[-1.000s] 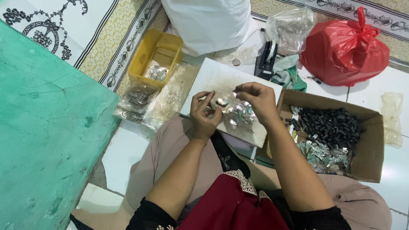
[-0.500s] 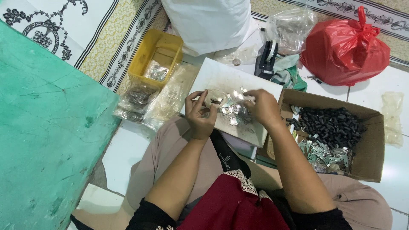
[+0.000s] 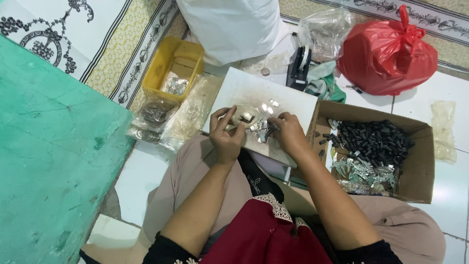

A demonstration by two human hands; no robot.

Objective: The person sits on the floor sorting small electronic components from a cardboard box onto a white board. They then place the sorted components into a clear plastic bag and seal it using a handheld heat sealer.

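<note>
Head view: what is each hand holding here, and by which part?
The left hand pinches a small clear bag by its near edge. The right hand rests on the small metal pieces; its grip cannot be told.

You sit on a white tiled floor (image 3: 430,105) with dark grout lines, lit evenly and softly from above. To your left a green painted surface (image 3: 49,161), scuffed and blotchy, fills that side of the view. Beyond it, along the top, lies a mat (image 3: 105,46) patterned in cream and yellow with black ornaments and stripes.
</note>
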